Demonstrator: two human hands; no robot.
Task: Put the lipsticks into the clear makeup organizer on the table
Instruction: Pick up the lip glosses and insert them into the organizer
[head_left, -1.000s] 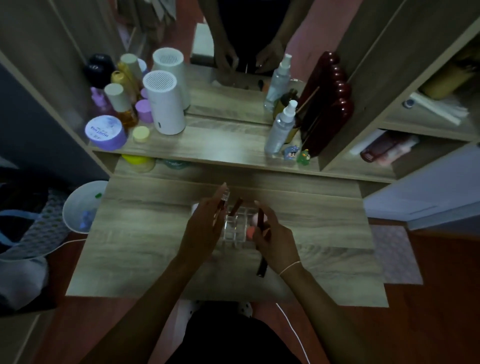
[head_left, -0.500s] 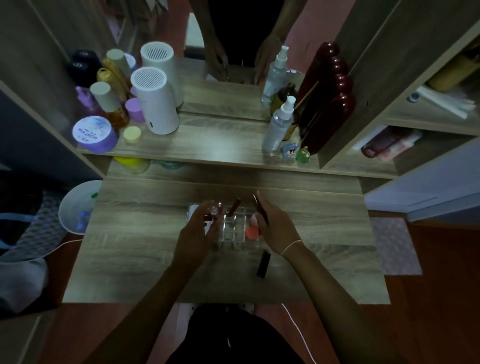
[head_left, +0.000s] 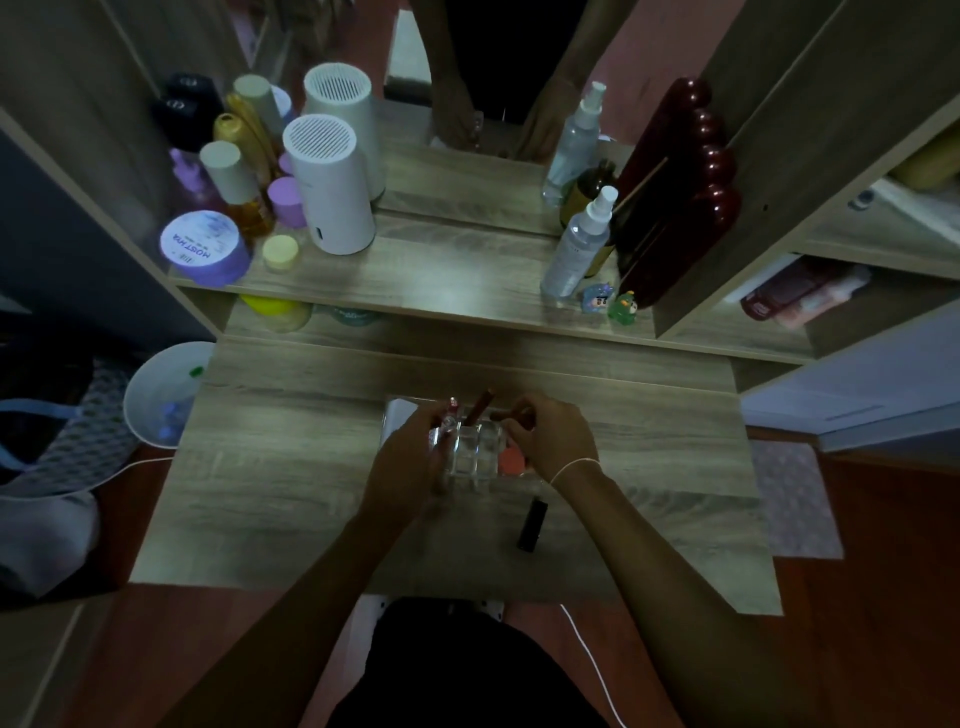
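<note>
The clear makeup organizer (head_left: 475, 457) sits mid-table between my hands. A reddish-brown lipstick (head_left: 480, 405) stands tilted in its back row, and a pink sponge (head_left: 511, 460) fills its right side. My left hand (head_left: 410, 460) is closed around a silver-topped lipstick (head_left: 451, 417), held upright at the organizer's left cells. At the back right corner, my right hand (head_left: 553, 439) pinches a dark red lipstick (head_left: 511, 414) lying almost level above the organizer. A black lipstick (head_left: 531, 525) lies on the table just in front of the organizer.
The wooden table (head_left: 291, 467) meets a raised shelf with a white cylinder (head_left: 332, 192), a purple jar (head_left: 205, 247), spray bottles (head_left: 576, 244) and a dark red object (head_left: 675, 218) before a mirror. A white bin (head_left: 161, 395) stands at the left.
My left hand has lowered the silver-topped lipstick from above down to the organizer's left cells. My right hand has moved up and back, carrying the dark red lipstick to the back right corner.
</note>
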